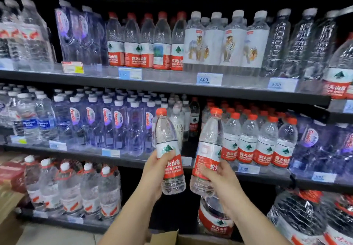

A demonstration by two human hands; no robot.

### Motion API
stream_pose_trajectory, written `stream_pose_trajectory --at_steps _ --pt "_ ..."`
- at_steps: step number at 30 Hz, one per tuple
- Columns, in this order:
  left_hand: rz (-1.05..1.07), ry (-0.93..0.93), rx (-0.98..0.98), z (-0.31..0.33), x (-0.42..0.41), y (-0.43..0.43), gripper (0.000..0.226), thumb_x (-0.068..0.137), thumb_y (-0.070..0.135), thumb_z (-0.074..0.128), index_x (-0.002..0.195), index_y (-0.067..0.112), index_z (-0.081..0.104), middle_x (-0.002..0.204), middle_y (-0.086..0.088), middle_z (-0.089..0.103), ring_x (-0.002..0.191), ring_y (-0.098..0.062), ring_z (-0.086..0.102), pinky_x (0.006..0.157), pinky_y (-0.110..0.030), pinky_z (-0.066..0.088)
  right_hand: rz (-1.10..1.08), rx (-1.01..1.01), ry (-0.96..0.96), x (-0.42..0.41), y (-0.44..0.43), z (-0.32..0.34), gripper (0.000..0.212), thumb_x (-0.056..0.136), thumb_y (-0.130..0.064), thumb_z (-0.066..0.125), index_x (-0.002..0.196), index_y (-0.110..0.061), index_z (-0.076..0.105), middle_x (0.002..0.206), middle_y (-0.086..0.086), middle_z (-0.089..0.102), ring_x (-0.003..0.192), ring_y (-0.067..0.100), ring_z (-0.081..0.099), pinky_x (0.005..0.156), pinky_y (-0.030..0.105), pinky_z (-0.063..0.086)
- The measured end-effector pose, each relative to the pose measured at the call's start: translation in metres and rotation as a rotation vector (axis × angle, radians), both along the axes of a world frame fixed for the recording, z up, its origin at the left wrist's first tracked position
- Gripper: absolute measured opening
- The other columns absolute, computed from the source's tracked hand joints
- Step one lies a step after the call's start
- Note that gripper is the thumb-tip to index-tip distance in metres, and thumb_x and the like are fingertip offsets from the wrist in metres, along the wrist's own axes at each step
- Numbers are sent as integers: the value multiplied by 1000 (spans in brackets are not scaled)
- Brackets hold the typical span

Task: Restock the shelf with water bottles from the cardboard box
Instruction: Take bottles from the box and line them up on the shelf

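Observation:
My left hand (154, 170) grips a red-capped water bottle (168, 145) with a red and white label, held upright in front of the middle shelf (133, 160). My right hand (219, 179) grips a second bottle of the same kind (208, 149), tilted slightly right. Both bottles hover before a gap in the middle shelf, just left of a row of matching red-capped bottles (257, 141). A corner of the cardboard box (172, 238) shows at the bottom edge, below my arms.
Purple-labelled bottles (107, 124) fill the middle shelf to the left of the gap. The top shelf (172, 84) holds more bottles and price tags. Large jugs (305, 218) stand at the bottom right, handled bottles (76, 187) at the bottom left, cartons (9, 187) at far left.

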State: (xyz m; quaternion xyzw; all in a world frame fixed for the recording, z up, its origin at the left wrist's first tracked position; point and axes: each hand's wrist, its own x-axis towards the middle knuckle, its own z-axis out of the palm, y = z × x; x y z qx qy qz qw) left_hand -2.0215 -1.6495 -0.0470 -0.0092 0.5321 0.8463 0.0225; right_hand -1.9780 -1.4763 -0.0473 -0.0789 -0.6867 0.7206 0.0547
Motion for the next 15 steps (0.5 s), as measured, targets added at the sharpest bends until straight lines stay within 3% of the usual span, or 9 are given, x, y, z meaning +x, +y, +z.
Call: stream_pose_trajectory --at_steps 4,6,9,12,15 --pt "11 34 -29 -3 -40 -7 19 86 10 67 105 13 67 91 -13 76 76 -26 72 71 -38 56 -17 80 86 -55 -15 0 50 75 -14 79 117 -28 54 103 -7 72 91 6 70 84 30 54" --pt "17 63 -43 0 -50 -10 20 84 10 69 104 16 67 90 -11 76 77 -26 73 68 -36 56 -100 139 158 -82 -24 -2 53 75 -9 79 115 -29 50 102 -12 68 87 -3 66 73 15 50" --pt "21 104 -88 2 -61 -16 24 82 8 72 104 18 67 90 -8 76 78 -24 74 66 -34 58 -164 242 230 -113 -31 -6 59 73 -6 80 117 -27 45 102 -12 64 89 -6 60 65 3 46" --pt "28 108 -100 0 -72 -20 27 80 7 73 106 15 68 94 -15 75 82 -34 72 78 -46 59 -209 269 277 -136 -31 -13 62 73 -6 80 116 -27 41 106 -7 62 92 -2 59 68 1 44" --pt "54 110 -88 -5 -84 -19 24 80 9 73 101 18 70 96 -15 75 88 -36 71 82 -50 57 -229 288 273 -158 -30 -18 64 74 -9 80 118 -29 38 113 -4 60 99 8 60 78 13 44"
